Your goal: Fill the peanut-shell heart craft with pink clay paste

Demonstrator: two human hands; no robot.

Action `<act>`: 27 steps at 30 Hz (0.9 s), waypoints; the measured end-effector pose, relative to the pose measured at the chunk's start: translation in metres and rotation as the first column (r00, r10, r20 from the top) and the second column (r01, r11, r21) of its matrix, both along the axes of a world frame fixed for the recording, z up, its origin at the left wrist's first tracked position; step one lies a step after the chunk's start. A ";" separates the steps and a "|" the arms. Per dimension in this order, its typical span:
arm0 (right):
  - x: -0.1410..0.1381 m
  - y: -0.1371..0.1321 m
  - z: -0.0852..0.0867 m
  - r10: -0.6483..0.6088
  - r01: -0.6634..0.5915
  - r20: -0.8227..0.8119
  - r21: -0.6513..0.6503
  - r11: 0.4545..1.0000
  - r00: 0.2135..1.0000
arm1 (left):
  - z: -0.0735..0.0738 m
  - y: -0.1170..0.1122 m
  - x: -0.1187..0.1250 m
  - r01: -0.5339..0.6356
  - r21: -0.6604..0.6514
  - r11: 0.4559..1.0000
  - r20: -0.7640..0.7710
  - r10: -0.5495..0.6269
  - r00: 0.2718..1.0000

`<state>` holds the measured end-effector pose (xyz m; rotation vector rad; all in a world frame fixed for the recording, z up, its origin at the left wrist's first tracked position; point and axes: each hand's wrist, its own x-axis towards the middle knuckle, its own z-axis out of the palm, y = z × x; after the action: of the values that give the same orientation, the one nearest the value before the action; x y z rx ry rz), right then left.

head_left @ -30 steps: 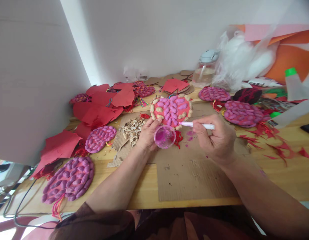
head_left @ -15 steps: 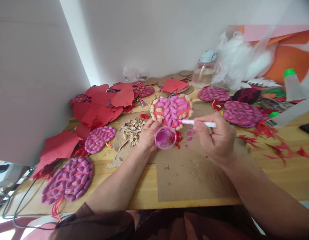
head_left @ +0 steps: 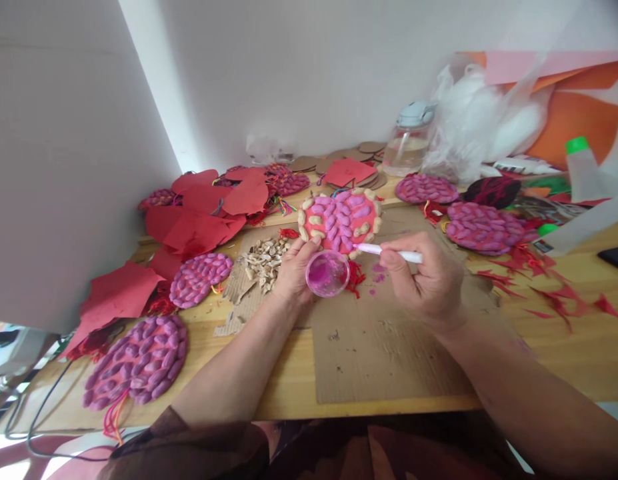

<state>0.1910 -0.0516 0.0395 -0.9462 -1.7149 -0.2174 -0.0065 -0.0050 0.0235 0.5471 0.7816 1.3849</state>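
My left hand point(head_left: 296, 272) is closed on a round red disc point(head_left: 323, 215) covered with peanuts, and a small clear cup point(head_left: 327, 274) with purple paint is held in the same hand, just below the disc. Peanuts in the disc's middle are purple; those around its rim are mostly plain tan. Between the fingers of my right hand point(head_left: 423, 277) is a white-handled paintbrush point(head_left: 396, 253), its tip at the lower edge of the disc, near a purple peanut. A red tassel point(head_left: 355, 279) hangs by the cup.
Cardboard point(head_left: 389, 360) with purple spots lies under my hands. Peanut shells point(head_left: 266, 260) are heaped at left. Finished purple peanut discs point(head_left: 139, 360) and red paper pieces point(head_left: 203, 207) lie around. A lidded jar point(head_left: 407, 147), plastic bags point(head_left: 489, 127) and red scraps point(head_left: 563, 297) are at right.
The brush tip has moved slightly left and down along the disc's lower part, my right hand with it. The disc and cup have shifted a little left.
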 end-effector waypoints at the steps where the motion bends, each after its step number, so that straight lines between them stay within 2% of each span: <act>1: -0.001 -0.001 -0.001 0.003 -0.003 0.007 -0.004 1.000 1.000 | -0.001 0.001 0.000 -0.001 0.001 1.000 0.005 0.001 1.000; 8: -0.001 -0.001 -0.003 -0.015 0.016 -0.028 0.014 1.000 0.999 | 0.000 0.001 -0.001 0.016 0.000 1.000 0.005 -0.016 1.000; 12: -0.003 -0.002 -0.003 0.019 -0.019 0.002 -0.022 1.000 1.000 | -0.002 0.001 -0.001 0.014 0.005 1.000 -0.001 -0.014 1.000; 27: -0.004 -0.004 -0.006 0.016 -0.016 0.025 -0.013 1.000 1.000 | -0.004 0.003 -0.002 -0.003 0.007 1.000 -0.012 0.003 1.000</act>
<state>0.1870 -0.0559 0.0333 -0.9424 -1.7480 -0.2082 -0.0083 -0.0024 0.0199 0.5602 0.7874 1.3889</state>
